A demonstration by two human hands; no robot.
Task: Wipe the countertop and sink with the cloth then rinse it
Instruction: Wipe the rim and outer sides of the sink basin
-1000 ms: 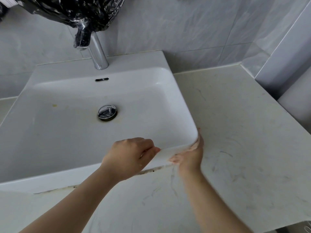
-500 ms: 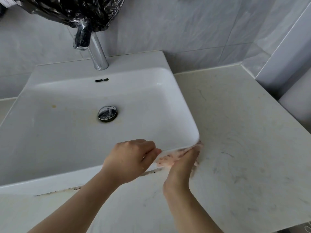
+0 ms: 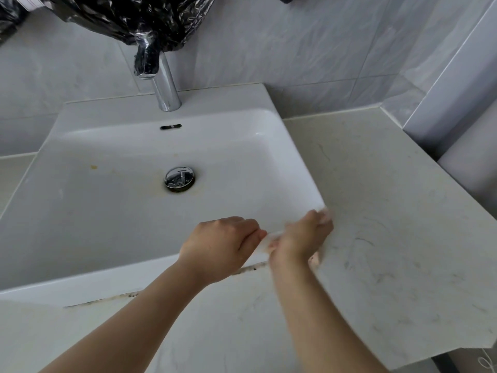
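Now both hands are working at the sink's front right corner.

Starting from the left, the left hand (image 3: 220, 247) is sitting curled into a loose fist on the front rim of the white sink (image 3: 113, 211), its fingers (image 3: 246, 227) folded under and gripping nothing that can be seen. Just beside it, almost touching, the right hand (image 3: 302, 240) is pressing against the corner of the rim where it is meeting the pale countertop (image 3: 390, 211). The cloth (image 3: 314, 258) is showing only as a pinkish scrap peeking below that hand and a pale blur past its fingertips (image 3: 324, 218); most of it is lying hidden under the palm. Motion blur is smearing the right hand, so how tightly its bent fingers are closing on the cloth is hard to make out.
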